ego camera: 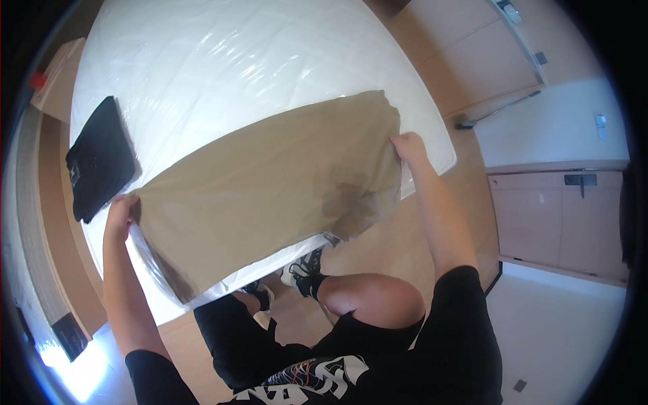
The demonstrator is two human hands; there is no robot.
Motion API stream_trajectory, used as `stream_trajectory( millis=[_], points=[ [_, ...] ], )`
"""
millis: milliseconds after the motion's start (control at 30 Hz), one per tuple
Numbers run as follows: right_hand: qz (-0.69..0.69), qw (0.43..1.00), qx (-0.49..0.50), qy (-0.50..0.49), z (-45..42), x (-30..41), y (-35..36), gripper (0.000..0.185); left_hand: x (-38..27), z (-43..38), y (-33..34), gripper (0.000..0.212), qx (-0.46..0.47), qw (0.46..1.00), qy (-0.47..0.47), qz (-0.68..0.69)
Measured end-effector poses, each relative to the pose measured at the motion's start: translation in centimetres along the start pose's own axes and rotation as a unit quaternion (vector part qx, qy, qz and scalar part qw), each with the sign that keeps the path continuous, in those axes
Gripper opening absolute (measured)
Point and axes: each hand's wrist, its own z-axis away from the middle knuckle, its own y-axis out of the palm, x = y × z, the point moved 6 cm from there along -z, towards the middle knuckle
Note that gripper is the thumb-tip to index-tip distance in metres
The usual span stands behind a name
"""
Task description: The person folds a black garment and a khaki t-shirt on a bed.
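Observation:
A brown cloth (258,187), perhaps a garment, lies stretched across the near end of a plastic-wrapped white mattress (228,61). My left hand (120,215) pinches its left edge between thumb and fingers. At the opposite end, my right hand (409,147) grips the right edge. The cloth's lower right part is darker and creased, and it hangs past the mattress edge. Beside my left hand, a folded black garment (101,159) rests on the mattress's left side.
A cardboard box (61,81) stands beyond the left side of the mattress. A long-handled tool (468,124) lies by the wall at right, near a wooden door (557,217). My knees and shoes (304,268) are below the mattress's near edge.

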Motion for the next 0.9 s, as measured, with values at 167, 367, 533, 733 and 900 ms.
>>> stream_trajectory(
  millis=[167,367,533,733,900],
  points=[
    [-0.077,0.976,-0.204,-0.007,10.3,-6.7,3.1,0.073,0.3,1.5,-2.6,0.031,-0.097,0.989,0.102,-0.033],
    [-0.368,0.922,-0.118,-0.018,18.7,-13.7,6.8,0.045,6.7,16.0,3.6,0.054,-0.23,0.932,0.171,-0.222],
    [-0.459,0.878,0.125,0.044,18.2,-14.0,11.9,0.025,8.5,23.9,6.0,0.054,-0.221,0.917,0.176,-0.282],
    [-0.6,0.8,0.011,0.027,19.3,-16.1,9.0,0.023,10.2,22.3,5.3,0.035,-0.193,0.924,0.127,-0.305],
    [-0.76,0.625,0.178,-0.024,24.4,-8.8,8.1,0.014,12.3,21.2,1.9,0.018,-0.121,0.99,0.022,-0.065]
  ],
)
